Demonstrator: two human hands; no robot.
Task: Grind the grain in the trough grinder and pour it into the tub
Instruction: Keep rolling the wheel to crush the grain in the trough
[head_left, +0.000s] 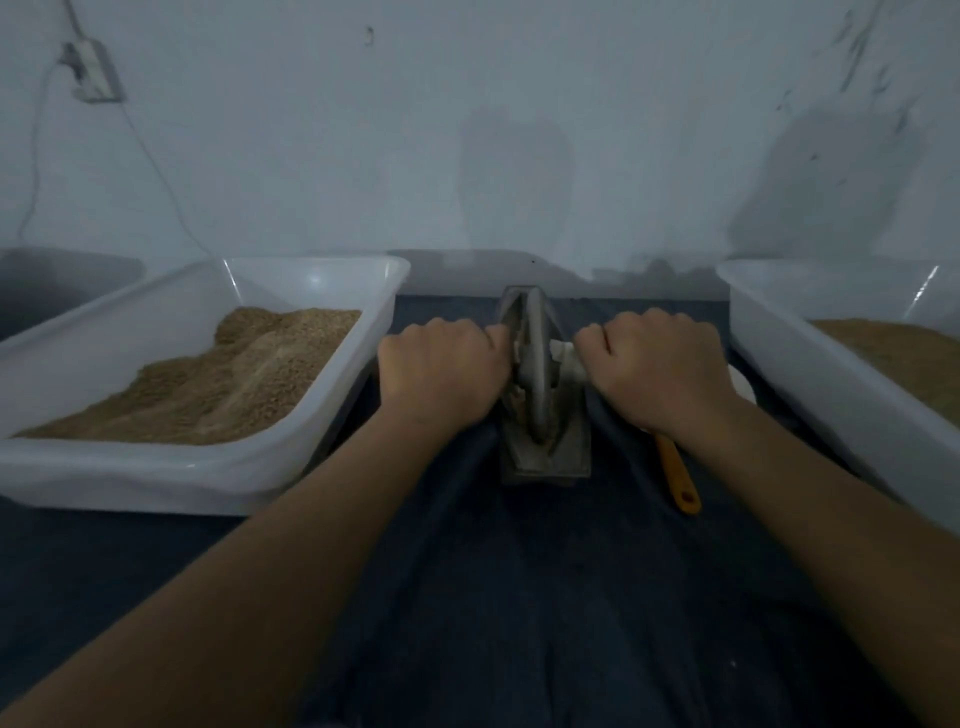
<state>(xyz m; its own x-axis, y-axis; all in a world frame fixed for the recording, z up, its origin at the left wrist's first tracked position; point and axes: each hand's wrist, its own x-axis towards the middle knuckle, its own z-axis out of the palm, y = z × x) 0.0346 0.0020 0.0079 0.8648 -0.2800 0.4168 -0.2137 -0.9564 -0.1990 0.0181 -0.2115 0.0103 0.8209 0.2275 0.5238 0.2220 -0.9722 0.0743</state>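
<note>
The trough grinder (540, 415) sits at the middle of the dark cloth-covered surface (519, 597), close to its far edge by the wall, between two white tubs. Its metal wheel (535, 364) stands upright in the narrow trough, and both hands are on the axle handle: the left hand (441, 369) is curled in a fist round the stub on the wheel's left, the right hand (660, 369) likewise wraps the pale stub on the right. The left tub (208, 467), toward the left edge, holds a heap of tan grain (234, 379); the right tub (831, 374), at the right edge, also shows tan grain, mostly out of frame. An orange-handled tool (675, 475) lies just right of the grinder, partly under the right wrist. The grinder looks like cast metal, so probably heavy, stiff and hard. For pouring, it is best lifted by the trough's body with both hands, since the wheel would likely roll loose.
</note>
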